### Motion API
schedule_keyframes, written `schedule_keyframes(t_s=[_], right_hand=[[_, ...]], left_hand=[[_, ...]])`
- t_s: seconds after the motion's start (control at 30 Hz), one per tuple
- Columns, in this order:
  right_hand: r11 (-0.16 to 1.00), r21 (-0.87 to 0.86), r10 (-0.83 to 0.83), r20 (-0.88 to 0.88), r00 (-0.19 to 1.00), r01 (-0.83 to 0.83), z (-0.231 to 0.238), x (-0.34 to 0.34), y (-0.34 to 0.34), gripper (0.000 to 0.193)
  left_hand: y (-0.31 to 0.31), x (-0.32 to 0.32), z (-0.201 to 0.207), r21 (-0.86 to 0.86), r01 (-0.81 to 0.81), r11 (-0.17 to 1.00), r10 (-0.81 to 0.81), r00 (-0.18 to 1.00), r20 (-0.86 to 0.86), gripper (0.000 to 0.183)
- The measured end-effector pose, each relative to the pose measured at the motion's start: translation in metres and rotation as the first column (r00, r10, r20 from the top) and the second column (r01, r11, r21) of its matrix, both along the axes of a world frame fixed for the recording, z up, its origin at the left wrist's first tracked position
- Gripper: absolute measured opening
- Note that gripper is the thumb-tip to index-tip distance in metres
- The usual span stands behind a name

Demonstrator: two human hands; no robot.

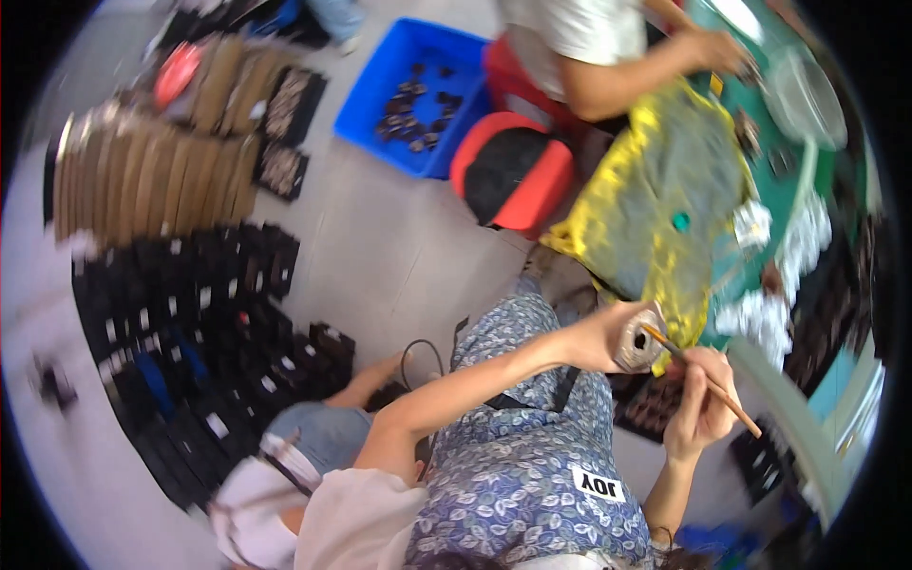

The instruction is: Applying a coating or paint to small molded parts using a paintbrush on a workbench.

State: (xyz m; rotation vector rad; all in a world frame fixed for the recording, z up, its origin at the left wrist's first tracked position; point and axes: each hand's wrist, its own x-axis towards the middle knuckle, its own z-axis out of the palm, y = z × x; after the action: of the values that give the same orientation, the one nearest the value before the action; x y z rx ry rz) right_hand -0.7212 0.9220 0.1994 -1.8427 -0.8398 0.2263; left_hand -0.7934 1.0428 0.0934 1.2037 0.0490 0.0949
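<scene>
Head view: the left hand [600, 339] is closed around a short, pale brown cylindrical piece [631, 355] with a dark central hole in its exposed end face. The right hand [699, 404] grips a slim brush [739, 412] with an orange-brown handle in a narrow finger grip; the brush tip is at the end face, beside the hole. Whether it makes contact cannot be determined. The piece is held in the air, off the left edge of the green counter [781, 207], near the lower end of a yellow-and-grey cloth [670, 171]. The cloth lies along that left edge and carries a small teal object [681, 221]. White crumpled material [755, 328] is on the counter to the right of the cloth. A clear container [807, 95] is at the counter's far end, near a co-worker's hand [719, 52]. A blue bin [357, 120] containing dark pieces [410, 112] stands on the floor [375, 256], beside a red-and-black seat [513, 171].
</scene>
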Motion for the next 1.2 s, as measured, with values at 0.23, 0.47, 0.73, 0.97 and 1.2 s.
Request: schedule_keyframes(t_s=[0.23,0.47,0.73,0.97,1.2], right_hand=[[0.988,0.015,0.155,0.008,0.988,-0.155,-0.008,0.004,0.023,0.017],[0.895,0.019,0.445,-0.087,0.891,-0.445,0.000,0.003,0.073,0.021],[0.880,0.083,0.471,-0.031,0.882,-0.467,-0.004,-0.009,0.090,0.023],[0.951,0.158,0.284,-0.107,0.953,-0.265,-0.002,0.022,0.090,0.022],[0.867,0.255,0.483,-0.216,0.849,-0.428,0.017,-0.019,0.096,0.022]], left_hand=[[0.004,-0.031,0.002,0.106,-0.408,0.907,0.404,0.913,0.055,0.035],[0.016,-0.055,0.010,0.147,-0.664,0.733,0.665,0.745,0.048,0.034],[0.021,-0.080,0.016,0.160,-0.822,0.547,0.811,0.567,0.141,0.031],[0.019,-0.058,0.013,0.375,-0.759,0.533,0.791,0.604,0.099,0.037],[0.002,-0.125,-0.006,0.215,-0.859,0.464,0.879,0.476,0.005,0.035]])
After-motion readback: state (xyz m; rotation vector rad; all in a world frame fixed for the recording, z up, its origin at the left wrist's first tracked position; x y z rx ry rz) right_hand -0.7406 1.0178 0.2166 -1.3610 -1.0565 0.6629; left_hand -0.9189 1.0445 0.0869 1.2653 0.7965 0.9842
